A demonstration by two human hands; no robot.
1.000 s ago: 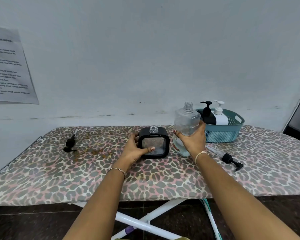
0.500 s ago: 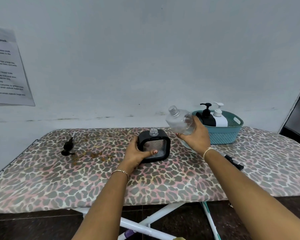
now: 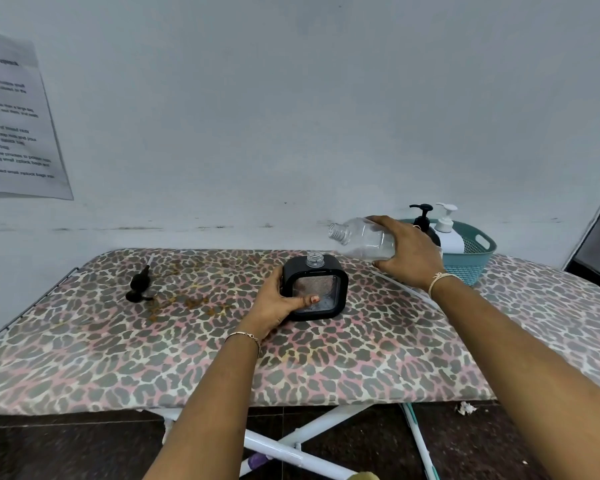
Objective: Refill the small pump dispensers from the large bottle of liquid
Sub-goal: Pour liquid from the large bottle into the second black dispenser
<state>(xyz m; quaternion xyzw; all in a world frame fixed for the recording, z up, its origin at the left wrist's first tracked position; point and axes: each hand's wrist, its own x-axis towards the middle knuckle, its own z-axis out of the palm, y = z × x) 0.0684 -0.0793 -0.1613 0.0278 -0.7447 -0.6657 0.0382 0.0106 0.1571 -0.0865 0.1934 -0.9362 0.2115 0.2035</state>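
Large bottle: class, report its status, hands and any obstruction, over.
Left hand grips square dispenser, neck open. Right hand holds large bottle tilted, mouth toward dispenser. Nothing between them.

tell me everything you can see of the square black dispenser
The square black dispenser stands upright on the leopard-print board. It has a black rounded frame around a clear window, and a clear threaded neck on top, open with no pump fitted. The left hand grips its left side, thumb across the window's lower front. Nothing else touches it.
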